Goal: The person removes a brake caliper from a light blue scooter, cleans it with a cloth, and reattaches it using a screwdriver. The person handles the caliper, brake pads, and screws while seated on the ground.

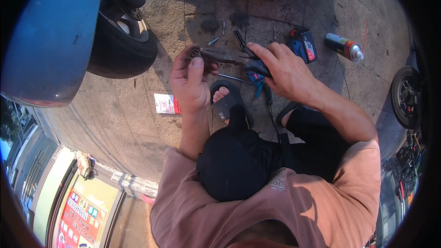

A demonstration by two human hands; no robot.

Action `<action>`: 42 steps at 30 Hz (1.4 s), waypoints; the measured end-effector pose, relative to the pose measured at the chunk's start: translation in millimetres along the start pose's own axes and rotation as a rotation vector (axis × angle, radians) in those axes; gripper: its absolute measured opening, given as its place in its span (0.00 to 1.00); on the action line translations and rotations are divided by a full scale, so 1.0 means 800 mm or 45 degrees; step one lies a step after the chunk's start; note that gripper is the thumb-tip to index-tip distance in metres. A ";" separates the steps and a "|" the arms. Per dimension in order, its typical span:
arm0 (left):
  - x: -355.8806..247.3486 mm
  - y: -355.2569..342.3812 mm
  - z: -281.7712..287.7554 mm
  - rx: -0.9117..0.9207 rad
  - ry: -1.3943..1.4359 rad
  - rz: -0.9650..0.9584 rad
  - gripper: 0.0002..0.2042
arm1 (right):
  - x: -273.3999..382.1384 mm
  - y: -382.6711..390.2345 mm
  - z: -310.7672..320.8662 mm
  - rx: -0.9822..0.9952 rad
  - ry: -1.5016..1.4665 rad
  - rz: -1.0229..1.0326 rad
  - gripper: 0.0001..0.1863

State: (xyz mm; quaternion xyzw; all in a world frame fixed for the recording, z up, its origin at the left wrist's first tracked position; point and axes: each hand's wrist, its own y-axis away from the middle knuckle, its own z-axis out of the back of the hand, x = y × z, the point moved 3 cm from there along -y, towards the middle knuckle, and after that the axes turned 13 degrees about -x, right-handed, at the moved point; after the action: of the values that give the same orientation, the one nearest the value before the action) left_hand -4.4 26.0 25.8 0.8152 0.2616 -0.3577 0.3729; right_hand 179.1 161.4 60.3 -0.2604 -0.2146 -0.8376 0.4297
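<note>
My right hand (289,66) is wrapped around the black handles of a pair of pliers (225,56). Their dark, worn metal jaws point left to the fingertips of my left hand (189,80). That hand is closed, thumb against fingers, on a small dark part (196,53) whose kind I cannot make out. The jaws reach this part, but whether they grip it is unclear. Beneath my right hand lies a blue power tool (257,81), partly hidden, with a long thin metal shaft (234,78) toward my left hand.
Bolts (213,42) lie on the paving beyond my hands. Right of them are a blue-and-black battery pack (302,46) and a spray can (343,47). A tyre (121,50) under a blue body panel (50,32) stands left. A white-and-red packet (166,104) lies by my left wrist.
</note>
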 end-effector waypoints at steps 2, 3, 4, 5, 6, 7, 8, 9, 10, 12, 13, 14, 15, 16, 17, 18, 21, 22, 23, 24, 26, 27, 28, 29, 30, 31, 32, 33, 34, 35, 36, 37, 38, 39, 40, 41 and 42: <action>-0.002 0.001 -0.003 -0.053 -0.099 -0.039 0.14 | -0.002 0.000 -0.002 0.022 -0.049 -0.032 0.43; -0.002 0.001 -0.004 -0.057 -0.107 -0.044 0.14 | -0.003 -0.001 -0.003 0.032 -0.075 -0.043 0.43; -0.002 0.001 -0.005 -0.067 -0.111 -0.049 0.14 | -0.004 -0.001 -0.004 0.039 -0.105 -0.046 0.42; -0.002 0.001 -0.005 -0.079 -0.116 -0.054 0.13 | -0.004 -0.002 -0.004 0.047 -0.137 -0.050 0.42; -0.002 0.001 -0.005 -0.072 -0.092 -0.048 0.13 | -0.006 -0.002 -0.005 0.055 -0.165 -0.059 0.41; -0.002 0.001 -0.006 -0.063 -0.068 -0.043 0.13 | -0.007 -0.003 -0.005 0.057 -0.197 -0.063 0.40; -0.001 0.001 -0.006 -0.054 -0.035 -0.034 0.13 | -0.008 -0.004 -0.006 0.058 -0.225 -0.072 0.40; -0.001 0.002 -0.006 -0.053 -0.038 -0.035 0.13 | -0.009 -0.004 -0.006 0.072 -0.254 -0.082 0.39; -0.001 0.002 -0.006 -0.053 -0.034 -0.034 0.13 | -0.010 -0.004 -0.007 0.104 -0.293 -0.119 0.39; 0.000 0.002 -0.006 -0.072 -0.061 -0.029 0.13 | -0.014 -0.005 -0.010 0.189 -0.371 -0.193 0.38; 0.001 0.002 -0.005 -0.093 -0.092 -0.026 0.12 | -0.015 -0.007 -0.010 0.186 -0.390 -0.162 0.37; 0.001 0.002 -0.005 -0.117 -0.112 -0.013 0.12 | -0.015 -0.008 -0.010 0.184 -0.408 -0.132 0.37; 0.001 0.002 -0.005 -0.112 -0.099 -0.008 0.12 | -0.017 -0.010 -0.011 0.207 -0.417 -0.122 0.37; 0.001 0.002 -0.005 -0.110 -0.076 0.007 0.12 | -0.018 -0.011 -0.011 0.222 -0.467 -0.112 0.37; 0.001 0.002 -0.005 -0.115 -0.048 0.035 0.12 | -0.020 -0.012 -0.011 0.263 -0.507 -0.124 0.37; -0.001 0.003 -0.006 -0.098 -0.043 0.034 0.12 | -0.022 -0.012 -0.012 0.305 -0.548 -0.135 0.37; -0.003 0.002 -0.009 -0.081 -0.009 0.050 0.12 | -0.023 -0.013 -0.011 0.235 -0.552 -0.043 0.39; -0.003 0.002 -0.011 -0.090 0.003 0.043 0.12 | -0.023 -0.013 -0.012 0.205 -0.551 -0.025 0.40; -0.004 0.001 -0.012 -0.098 0.016 0.038 0.12 | -0.023 -0.013 -0.014 0.181 -0.539 -0.022 0.41; -0.004 0.001 -0.014 -0.102 0.020 0.028 0.12 | -0.022 -0.013 -0.016 0.152 -0.537 -0.009 0.41; -0.006 -0.001 -0.016 -0.114 0.036 0.003 0.12 | -0.019 -0.014 -0.020 0.067 -0.520 0.023 0.42; -0.006 -0.001 -0.017 -0.110 0.031 -0.003 0.12 | -0.017 -0.013 -0.021 0.024 -0.519 0.045 0.43; -0.007 -0.001 -0.018 -0.114 0.031 -0.008 0.12 | -0.016 -0.013 -0.024 0.001 -0.506 0.035 0.43; -0.006 -0.001 -0.018 -0.124 0.041 -0.009 0.12 | -0.015 -0.012 -0.025 -0.022 -0.491 0.025 0.43; -0.006 -0.001 -0.018 -0.121 0.030 -0.019 0.12 | -0.014 -0.012 -0.026 -0.046 -0.475 0.014 0.43; -0.006 -0.001 -0.018 -0.124 0.029 -0.024 0.12 | -0.013 -0.012 -0.027 -0.077 -0.399 0.012 0.43; -0.005 -0.001 -0.018 -0.120 0.042 -0.028 0.13 | -0.013 -0.012 -0.027 -0.108 -0.322 0.010 0.44; -0.004 -0.001 -0.018 -0.129 0.035 -0.033 0.13 | -0.014 -0.012 -0.027 -0.129 -0.240 0.007 0.44; -0.002 -0.001 -0.017 -0.131 0.040 -0.036 0.13 | -0.015 -0.013 -0.026 -0.161 -0.176 0.018 0.44; -0.001 -0.001 -0.016 -0.142 0.053 -0.035 0.13 | -0.016 -0.014 -0.025 -0.181 -0.109 0.026 0.44; 0.000 0.000 -0.016 -0.139 0.057 -0.034 0.12 | -0.017 -0.015 -0.024 -0.214 -0.044 0.043 0.44; 0.001 0.000 -0.016 -0.141 0.069 -0.030 0.12 | -0.019 -0.017 -0.024 -0.212 -0.023 0.034 0.43; 0.002 0.000 -0.016 -0.144 0.081 -0.027 0.12 | -0.020 -0.018 -0.023 -0.222 -0.005 0.032 0.43; 0.002 0.000 -0.016 -0.137 0.076 -0.034 0.12 | -0.021 -0.019 -0.023 -0.237 0.015 0.037 0.43; 0.003 0.000 -0.017 -0.130 0.072 -0.043 0.11 | -0.022 -0.020 -0.022 -0.248 0.029 0.039 0.43; 0.003 0.000 -0.017 -0.126 0.078 -0.046 0.11 | -0.022 -0.021 -0.022 -0.264 0.043 0.047 0.42; 0.004 0.000 -0.018 -0.119 0.067 -0.054 0.11 | -0.023 -0.022 -0.021 -0.268 0.064 0.043 0.42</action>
State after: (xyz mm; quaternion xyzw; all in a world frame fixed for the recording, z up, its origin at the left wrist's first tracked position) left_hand 2.6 37.9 30.1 0.8002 0.3050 -0.3312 0.3961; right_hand 169.1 171.8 33.5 -0.2866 -0.1100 -0.8543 0.4194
